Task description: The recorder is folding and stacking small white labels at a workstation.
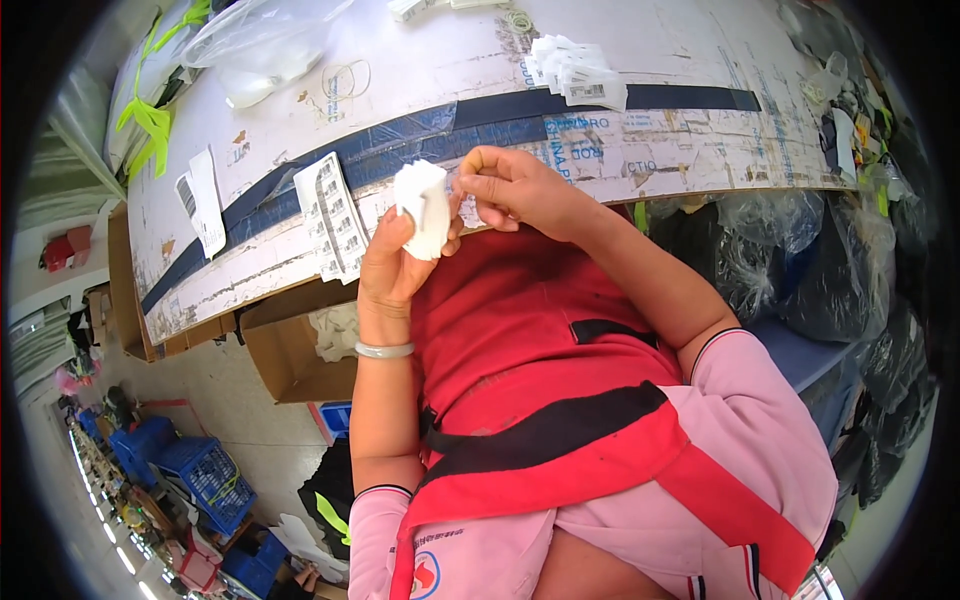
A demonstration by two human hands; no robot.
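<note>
My left hand (388,255) is closed around a small stack of white labels (428,212), held upright just over the table's near edge. Close beside it on the right, my right hand (525,195) has its thumb and index finger pinched together near the edge of the stack. Whatever those fingertips may hold is too small to make out. Left of the stack lie printed label sheets (330,215) with barcodes, their near end reaching the table edge. Farther left rests another white printed strip (203,205). A fanned pile of white labels (575,72) sits toward the back right.
The worn white table (690,150) has a dark tape band (400,135) along it. Clear plastic bags (265,45) lie at the back left, near neon green straps (150,130). An open cardboard box (285,365) stands below the near edge. Dark bagged goods (830,270) crowd the right.
</note>
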